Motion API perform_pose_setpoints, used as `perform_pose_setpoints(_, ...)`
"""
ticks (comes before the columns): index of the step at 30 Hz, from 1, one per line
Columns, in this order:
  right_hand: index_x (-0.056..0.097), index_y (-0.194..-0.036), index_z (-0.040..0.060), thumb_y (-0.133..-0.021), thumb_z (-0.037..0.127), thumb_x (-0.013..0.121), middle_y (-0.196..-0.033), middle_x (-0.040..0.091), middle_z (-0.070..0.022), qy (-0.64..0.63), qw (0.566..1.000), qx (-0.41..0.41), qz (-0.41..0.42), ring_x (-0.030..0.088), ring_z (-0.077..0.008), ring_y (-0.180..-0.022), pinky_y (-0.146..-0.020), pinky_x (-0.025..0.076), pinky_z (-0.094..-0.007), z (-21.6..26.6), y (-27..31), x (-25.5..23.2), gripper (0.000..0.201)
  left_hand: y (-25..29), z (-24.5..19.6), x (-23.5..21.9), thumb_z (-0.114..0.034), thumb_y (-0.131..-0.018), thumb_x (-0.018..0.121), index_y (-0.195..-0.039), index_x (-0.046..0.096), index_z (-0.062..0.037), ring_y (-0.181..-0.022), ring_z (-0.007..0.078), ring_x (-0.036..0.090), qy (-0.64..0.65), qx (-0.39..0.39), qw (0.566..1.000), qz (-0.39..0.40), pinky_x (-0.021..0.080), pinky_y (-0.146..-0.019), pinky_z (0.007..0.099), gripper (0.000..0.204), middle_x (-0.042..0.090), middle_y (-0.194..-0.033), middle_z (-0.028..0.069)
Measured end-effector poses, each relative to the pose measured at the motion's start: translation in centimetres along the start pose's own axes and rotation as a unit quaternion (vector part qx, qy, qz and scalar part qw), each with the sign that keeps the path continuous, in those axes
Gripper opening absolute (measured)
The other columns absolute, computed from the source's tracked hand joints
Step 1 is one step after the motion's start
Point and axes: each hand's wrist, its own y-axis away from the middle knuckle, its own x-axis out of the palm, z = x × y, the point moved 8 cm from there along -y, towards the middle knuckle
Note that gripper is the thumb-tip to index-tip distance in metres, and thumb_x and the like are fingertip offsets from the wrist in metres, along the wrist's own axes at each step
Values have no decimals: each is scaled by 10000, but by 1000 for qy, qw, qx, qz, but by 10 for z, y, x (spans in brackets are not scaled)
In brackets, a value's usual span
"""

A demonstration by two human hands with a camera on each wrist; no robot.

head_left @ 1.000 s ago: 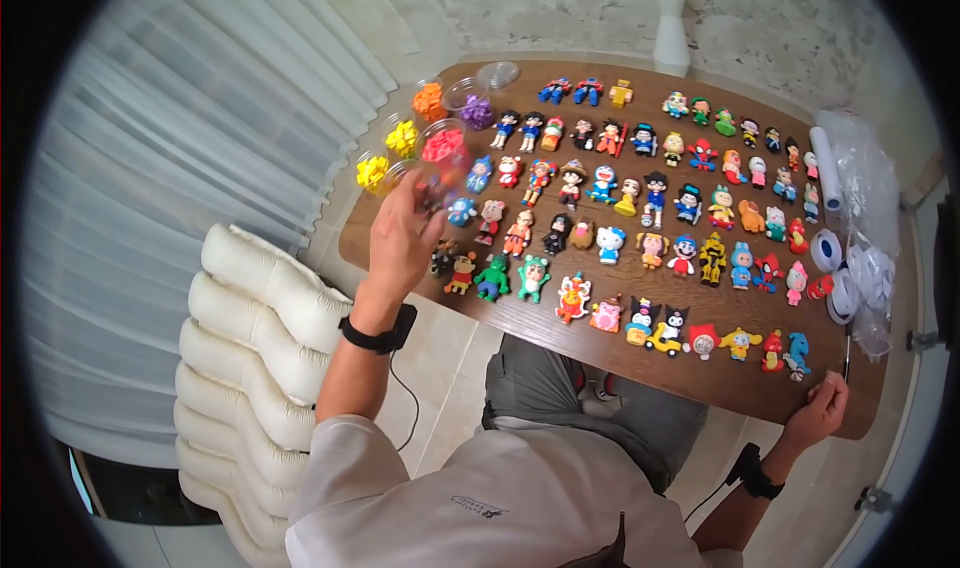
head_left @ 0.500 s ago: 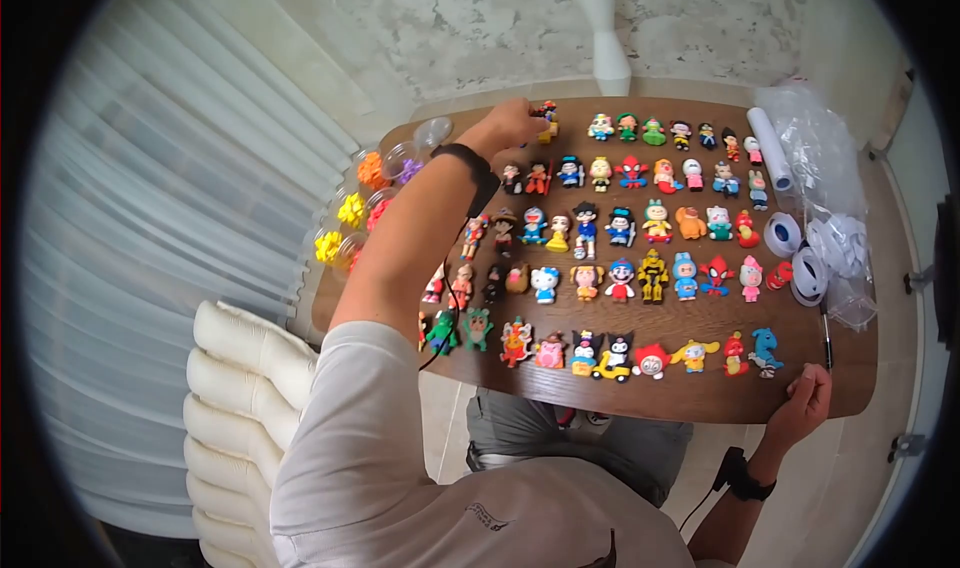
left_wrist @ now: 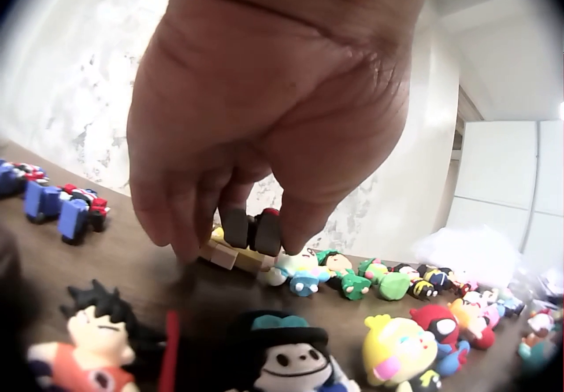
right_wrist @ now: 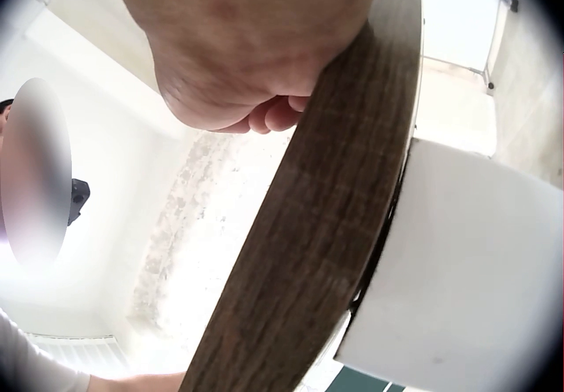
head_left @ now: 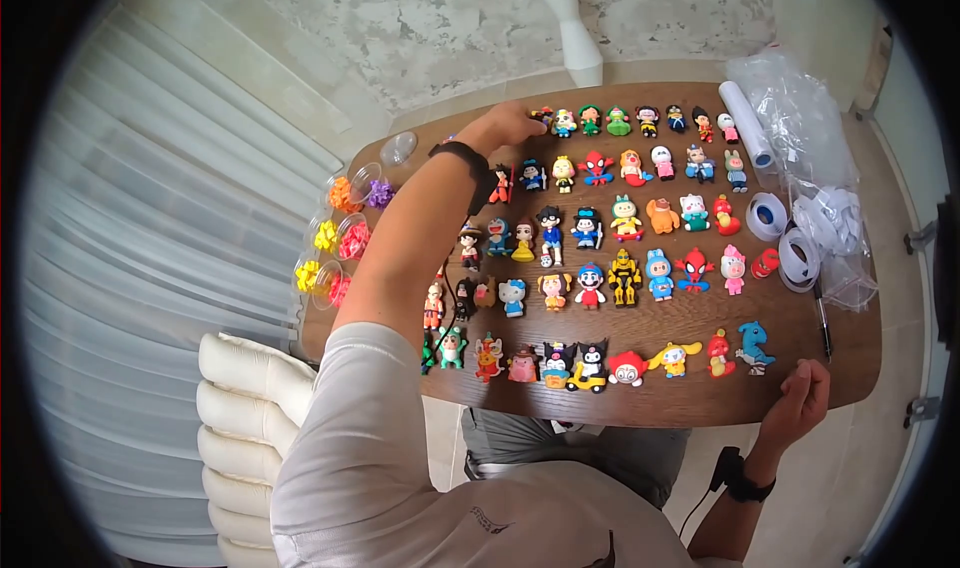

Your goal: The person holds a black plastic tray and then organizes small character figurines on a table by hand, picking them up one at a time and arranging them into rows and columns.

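My left hand (head_left: 508, 125) pinches a small dark blocky toy figure (left_wrist: 251, 230) at the far edge of the brown wooden desk (head_left: 690, 400); my right hand (head_left: 803, 400) grips the desk's near right edge.

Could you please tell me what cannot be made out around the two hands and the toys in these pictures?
- Left hand: in the left wrist view its fingers pinch a small dark figure, mostly covered, so its character is unclear.
- Head view: the left forearm hides several figures in the left columns.
- Right hand: in the right wrist view the table edge covers its fingers.
- Plastic bags: contents too glary to read.
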Motion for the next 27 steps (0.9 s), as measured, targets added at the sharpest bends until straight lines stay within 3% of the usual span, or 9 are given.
perform_pose_setpoints(3,618,-972,-12,-1027,118,550,-752,489,20,-13,1000,-5,2,404,-40,-672,-602,330,-206,3,0,0,156,2,9,-21,-415,-839,698,-884,754,5,-785,282,718,21,-122,992,28,547,-688,392,427,744,-877,177)
perform_pose_setpoints(6,617,-969,-10,-1027,115,549,-751,488,20,-13,1000,-8,1,402,-38,-671,-601,329,-205,3,1,0,154,9,43,-33,-413,-822,701,-968,749,18,-878,316,728,-22,-188,982,27,558,-750,402,459,745,-966,215)
perform_pose_setpoints(7,617,-968,-9,-1027,115,549,-751,487,20,-12,1000,-9,2,402,-37,-671,-601,328,-204,3,0,1,153,16,41,-36,-413,-807,698,-1007,741,37,-950,356,718,-94,-169,981,-4,559,-813,423,494,734,-1023,248)
perform_pose_setpoints(10,617,-974,-8,-1028,115,552,-749,483,23,1,1000,-2,2,399,-35,-670,-600,327,-203,3,1,0,149,36,37,-32,-397,-844,671,-1040,748,2,-1034,357,702,-103,-217,971,18,555,-900,433,451,725,-1104,221)
perform_pose_setpoints(17,618,-971,-2,-1029,116,551,-745,479,28,-12,1000,-3,-5,396,-34,-669,-595,323,-202,4,1,1,147,26,40,-12,-438,-825,685,-1108,732,7,-1046,377,693,-125,-168,978,-29,555,-901,444,530,721,-1113,233)
perform_pose_setpoints(22,618,-976,-2,-1024,114,559,-750,490,27,-13,1000,-5,-3,404,-34,-671,-595,326,-197,9,1,3,139,33,18,-34,-466,-854,665,-1108,730,-8,-1032,340,705,-152,-188,970,-35,565,-874,440,528,729,-1086,217)
perform_pose_setpoints(23,618,-976,-2,-1024,113,559,-750,490,27,-10,1000,-2,-2,404,-33,-671,-594,326,-196,7,1,3,138,27,13,-33,-455,-887,639,-1218,682,-47,-1097,327,675,-157,-179,971,-10,528,-946,421,526,714,-1150,193)
perform_pose_setpoints(26,616,-974,1,-1024,111,558,-747,490,28,-9,1000,2,-5,405,-32,-670,-592,325,-195,2,1,0,134,10,-9,-14,-411,-914,617,-1355,592,-130,-1214,343,593,-254,23,966,-39,452,-1047,438,523,671,-1266,159)
perform_pose_setpoints(27,615,-972,2,-1024,111,557,-745,489,28,-12,1000,4,-7,404,-31,-670,-592,324,-195,3,1,1,134,8,-13,-9,-390,-918,616,-1376,570,-164,-1243,349,563,-268,20,963,-13,430,-1065,448,513,654,-1299,138)
